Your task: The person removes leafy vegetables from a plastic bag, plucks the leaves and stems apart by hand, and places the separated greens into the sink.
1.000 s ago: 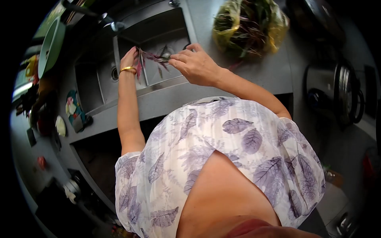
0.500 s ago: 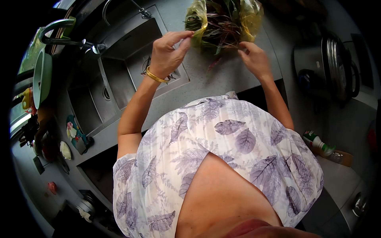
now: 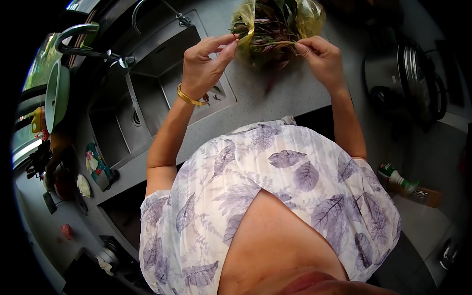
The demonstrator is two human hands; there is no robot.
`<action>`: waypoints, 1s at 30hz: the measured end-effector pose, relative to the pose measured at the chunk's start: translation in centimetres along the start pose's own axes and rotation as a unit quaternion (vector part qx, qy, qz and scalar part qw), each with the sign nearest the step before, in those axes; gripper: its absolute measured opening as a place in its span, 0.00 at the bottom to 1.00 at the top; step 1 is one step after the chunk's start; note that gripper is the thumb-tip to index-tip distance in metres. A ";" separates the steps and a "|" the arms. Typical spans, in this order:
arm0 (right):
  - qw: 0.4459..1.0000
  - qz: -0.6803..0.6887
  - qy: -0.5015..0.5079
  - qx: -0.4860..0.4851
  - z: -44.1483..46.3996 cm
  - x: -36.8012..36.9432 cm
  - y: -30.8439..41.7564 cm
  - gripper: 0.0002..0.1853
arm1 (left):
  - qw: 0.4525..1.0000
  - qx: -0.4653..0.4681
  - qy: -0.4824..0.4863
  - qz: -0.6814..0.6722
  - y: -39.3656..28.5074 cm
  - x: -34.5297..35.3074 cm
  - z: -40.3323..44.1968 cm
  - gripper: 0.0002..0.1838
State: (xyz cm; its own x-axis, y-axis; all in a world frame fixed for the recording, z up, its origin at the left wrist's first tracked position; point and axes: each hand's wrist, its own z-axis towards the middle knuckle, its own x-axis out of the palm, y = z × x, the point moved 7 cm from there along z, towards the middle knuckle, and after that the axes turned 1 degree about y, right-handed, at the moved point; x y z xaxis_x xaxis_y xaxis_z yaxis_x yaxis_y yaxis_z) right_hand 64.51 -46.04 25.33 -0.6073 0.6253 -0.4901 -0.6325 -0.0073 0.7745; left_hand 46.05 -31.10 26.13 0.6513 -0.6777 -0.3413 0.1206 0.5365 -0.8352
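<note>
A yellow see-through plastic bag point(image 3: 311, 18) lies open on the grey counter, with leafy greens point(image 3: 273, 24) in purple and green inside it. At the bag's right side, my right hand point(image 3: 322, 60) pinches a thin stem point(image 3: 281, 44) between thumb and forefinger. My left hand point(image 3: 202, 68), with a gold bangle point(image 3: 191, 97) at the wrist, is by the bag's left edge. Its thumb and forefinger come together there, and what they hold is too small to make out.
Left of the bag is a steel double sink point(image 3: 147, 93) with a tap point(image 3: 123, 61). A pale green basin point(image 3: 56, 96) stands beyond it. A dark pot-like appliance point(image 3: 386, 76) is on the right. A green-and-white bottle point(image 3: 393, 174) sits lower right.
My right hand has risen slightly and moved right, and a stem now shows at its fingertips. My left hand has shifted slightly left and up.
</note>
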 end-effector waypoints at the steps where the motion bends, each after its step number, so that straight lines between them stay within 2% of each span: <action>1: 0.999 0.032 0.001 0.007 0.8 0.0 0.7 0.05 | 0.999 0.031 0.000 0.009 -0.7 -0.3 0.4 0.09; 2: 0.998 0.064 0.004 0.014 1.6 0.1 1.3 0.06 | 0.998 0.062 -0.001 0.019 -1.4 -0.6 0.8 0.09; 3: 0.995 0.095 -0.010 -0.033 2.5 0.1 2.6 0.07 | 0.997 0.079 -0.009 -0.002 -2.1 -0.6 1.2 0.09; 7: 0.993 0.110 0.029 -0.036 4.7 1.3 4.1 0.06 | 0.986 0.158 -0.023 0.052 -4.4 -1.0 2.5 0.09; 11: 0.983 0.135 0.095 -0.083 5.4 3.5 6.5 0.05 | 0.965 0.206 -0.019 0.163 -5.7 -2.6 2.7 0.09; 14: 0.980 0.113 0.114 -0.114 5.6 5.2 8.5 0.05 | 0.990 0.107 0.039 0.084 -4.6 -3.7 2.6 0.09; 18: 0.976 0.101 0.143 -0.129 5.9 7.3 10.0 0.05 | 0.995 0.019 0.093 -0.039 -2.9 -4.7 1.5 0.08; 19: 0.977 0.095 0.152 -0.116 6.0 7.9 10.0 0.05 | 0.995 0.039 0.088 -0.009 -2.8 -5.1 1.2 0.09; 22: 0.970 0.127 0.171 -0.116 6.0 10.2 10.0 0.06 | 0.990 -0.102 0.096 -0.028 -1.1 -5.7 0.0 0.09; 26: 0.967 0.114 0.177 -0.143 5.6 12.7 10.6 0.05 | 0.986 -0.118 0.105 -0.057 -0.2 -7.0 -1.4 0.08; 30: 0.965 0.118 0.201 -0.120 5.3 15.1 10.0 0.06 | 0.984 -0.154 0.081 -0.039 1.5 -8.1 -2.9 0.08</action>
State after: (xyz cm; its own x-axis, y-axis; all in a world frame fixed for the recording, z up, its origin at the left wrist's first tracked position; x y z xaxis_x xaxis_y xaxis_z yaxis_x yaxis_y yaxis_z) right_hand 51.52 -32.53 27.78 -0.8548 0.2320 -0.4641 -0.5178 -0.3236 0.7919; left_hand 38.73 -26.31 26.41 0.5184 -0.7954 -0.3142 -0.0841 0.3181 -0.9443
